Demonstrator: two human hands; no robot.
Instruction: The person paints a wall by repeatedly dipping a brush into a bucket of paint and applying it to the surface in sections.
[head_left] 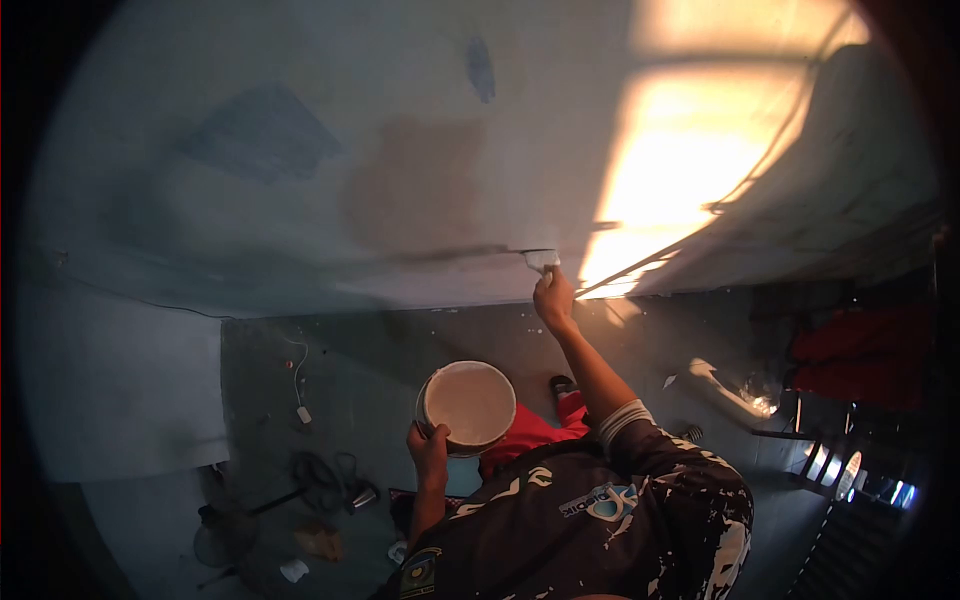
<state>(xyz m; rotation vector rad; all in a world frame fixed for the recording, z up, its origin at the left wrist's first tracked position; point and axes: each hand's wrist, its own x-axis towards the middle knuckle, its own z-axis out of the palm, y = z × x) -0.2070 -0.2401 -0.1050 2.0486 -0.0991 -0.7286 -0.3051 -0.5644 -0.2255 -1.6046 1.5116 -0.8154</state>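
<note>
My left hand (430,452) grips the side of a round bucket (421,404), its thumb over the rim. Pale, whitish paint (470,402) shows inside the bucket. Stretched out ahead, my right hand (554,298) is closed around the handle of a flat, white-coated paintbrush (542,261). The brush's broad end is right at the lower part of the wall (330,60). A brownish, damp-looking patch (420,180) lies on the wall up and left of the brush, with bluish patches farther left.
Bright sunlight falls on the wall at right. A standing fan (225,535) and a white cup-like object (294,570) are on the floor at lower left, near a white cord with a plug (304,414). Red cloth (860,350) hangs at far right, above a metal-framed chair (820,455).
</note>
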